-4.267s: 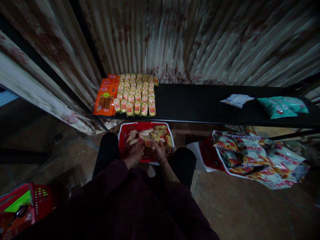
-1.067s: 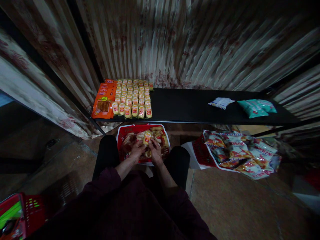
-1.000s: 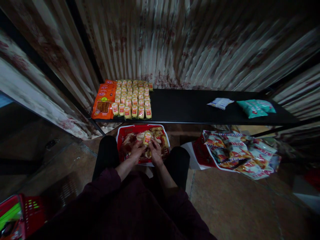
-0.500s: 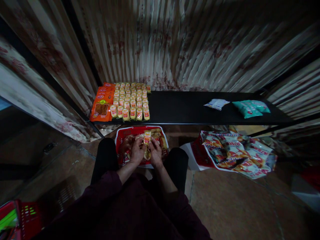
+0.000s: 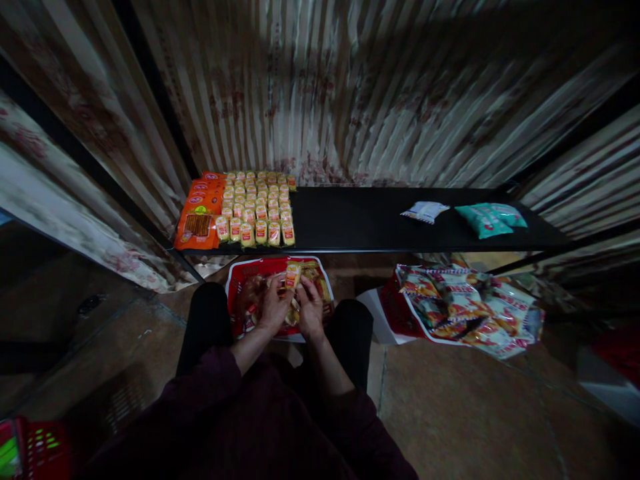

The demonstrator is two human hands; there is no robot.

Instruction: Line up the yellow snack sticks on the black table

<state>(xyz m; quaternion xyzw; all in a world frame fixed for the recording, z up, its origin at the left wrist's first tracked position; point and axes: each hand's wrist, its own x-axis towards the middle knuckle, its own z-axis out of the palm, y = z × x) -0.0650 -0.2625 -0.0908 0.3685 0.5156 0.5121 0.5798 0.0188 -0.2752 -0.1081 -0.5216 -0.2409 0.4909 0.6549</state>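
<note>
Together, left hand (image 5: 273,307), right hand (image 5: 311,309) gripping one yellow packet (image 5: 293,274), over one red basket (image 5: 249,267)

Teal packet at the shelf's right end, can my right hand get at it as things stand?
Probably not at once: right hand and left hand both pinch a yellow packet over the red basket. The way along the shelf to the teal packet is open but long.
</note>
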